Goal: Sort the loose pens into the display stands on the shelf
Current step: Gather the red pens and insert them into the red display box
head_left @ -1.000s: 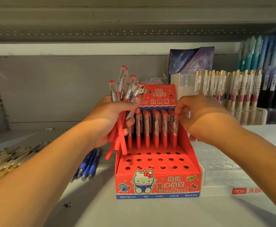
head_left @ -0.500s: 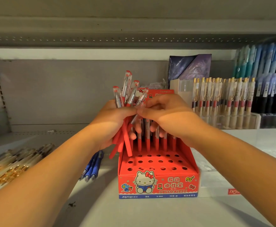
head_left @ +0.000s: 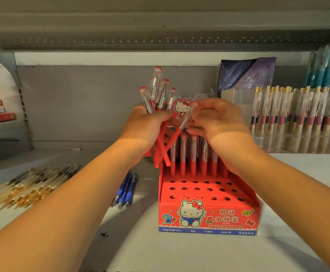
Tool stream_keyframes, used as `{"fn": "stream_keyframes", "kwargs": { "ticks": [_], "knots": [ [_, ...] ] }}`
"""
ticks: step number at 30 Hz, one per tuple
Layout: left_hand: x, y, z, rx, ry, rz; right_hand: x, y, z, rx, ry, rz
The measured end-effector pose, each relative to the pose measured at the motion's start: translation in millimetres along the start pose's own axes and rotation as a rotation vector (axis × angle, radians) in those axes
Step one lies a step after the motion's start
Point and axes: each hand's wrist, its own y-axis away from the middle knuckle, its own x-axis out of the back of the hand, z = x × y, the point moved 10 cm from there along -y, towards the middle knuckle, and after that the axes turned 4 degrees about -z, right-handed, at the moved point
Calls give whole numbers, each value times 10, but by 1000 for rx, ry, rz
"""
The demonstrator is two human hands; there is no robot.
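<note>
- On the white shelf [head_left: 179,252], centre right – a red display stand [head_left: 207,216] sits upright. Its stepped top is punched with rows of holes, and the front rows are open.
- Right rear: a clear rack [head_left: 297,143] holds a row of upright gold-clipped pens [head_left: 293,107].
- Left side: a heap of loose gold-trimmed pens [head_left: 28,185] lies flat on the shelf, well apart from the stand.
- Rear row of the stand: standing red pens [head_left: 193,160] fill the holes, their upper ends partly hidden behind the hands.
- Left hand [head_left: 146,124]: fingers are wrapped round a bundle of red pens [head_left: 156,95], held above the stand's left rear corner. The clear ends fan upward and the red ends point down.
- Right hand [head_left: 219,118]: thumb and fingers pinch a single red pen [head_left: 185,118] – tilted, just beside the bundle and above the rear row.
- Just left of the stand: three blue pens [head_left: 126,191] lie side by side on the shelf.
</note>
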Motion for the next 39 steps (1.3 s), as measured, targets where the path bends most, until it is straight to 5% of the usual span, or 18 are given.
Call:
{"fn": "stream_keyframes", "kwargs": {
  "ticks": [18, 33, 39],
  "knots": [
    [-18, 20, 4, -14, -67, -47, 52, 64, 28, 152, 349, -47],
    [98, 14, 16, -6, -16, 25, -210, 181, 271, 105, 556, -282],
    [-44, 24, -33, 4, 13, -109, -160, 154, 101, 111, 588, -234]
  ]
}}
